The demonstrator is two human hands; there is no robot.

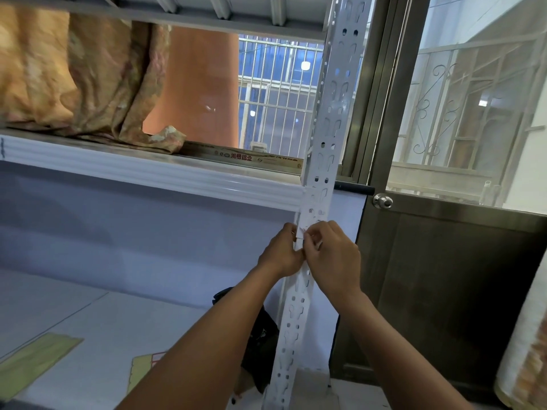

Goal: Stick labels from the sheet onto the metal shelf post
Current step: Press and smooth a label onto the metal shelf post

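Two bare hands meet at a white perforated metal shelf post (321,161), just below the point where a white shelf (148,170) joins it. The left hand (281,253) curls against the post's left edge, and the right hand (328,255) covers its front face, the fingertips (307,236) of both pinched together over a small white label (301,232) pressed on the metal. Whether a label sheet is tucked in the left hand cannot be told; the fingers hide it. Both forearms reach up from the bottom of the frame and block much of the post's lower run.

On the shelf above lies a rumpled, orange patterned cloth (74,78), with a long flat box bearing printed red characters (245,157) just beside it, reaching the post. Behind them stands a wide reddish-brown column (198,90) and a barred window (275,93) showing blue light. A second shelf's underside (177,13) spans the top of the frame.

To the right of the post stands a dark metal door with a glazed upper half (444,276), its round silver knob (382,201) near the post. A dark bag (260,344) sits behind the post's lower part, partly hidden by the left forearm. Yellow-green sheets (32,362) lie on the pale surface at lower left, and a rolled patterned fabric (527,350) leans in at the right edge.
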